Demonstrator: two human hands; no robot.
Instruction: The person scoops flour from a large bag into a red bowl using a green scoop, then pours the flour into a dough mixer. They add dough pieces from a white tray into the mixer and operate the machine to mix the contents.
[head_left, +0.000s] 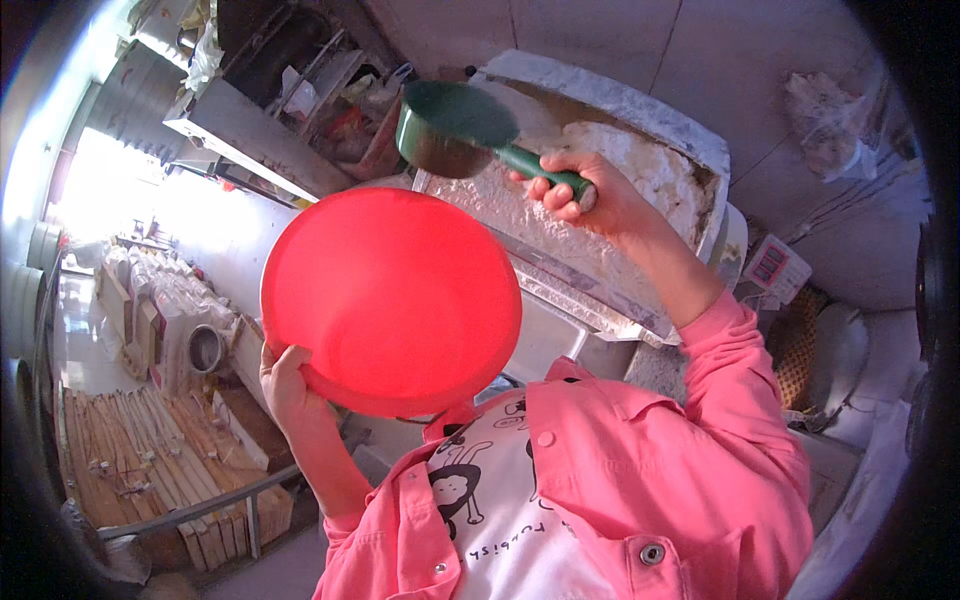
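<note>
My left hand (287, 381) grips the lower left rim of a round red plastic basin (405, 292), its thumb over the edge. The basin's inside faces me, and no contents show in it. My right hand (589, 187) is closed around the handle of a green plastic dipper (442, 135), which is held up beyond the basin's far edge. Whether the dipper holds anything cannot be told. Below and behind my right hand stands a white bin (600, 88) dusted with powder. White flour-like powder (637, 161) lies inside it, heaped towards the back.
To the right of the bin is a small device with a red display (771, 264). Wooden boards (142, 457) are stacked at the lower left behind a metal rail (202, 506). A cluttered metal shelf (247, 135) stands at the upper left. Plastic bags (832, 127) hang by the wall.
</note>
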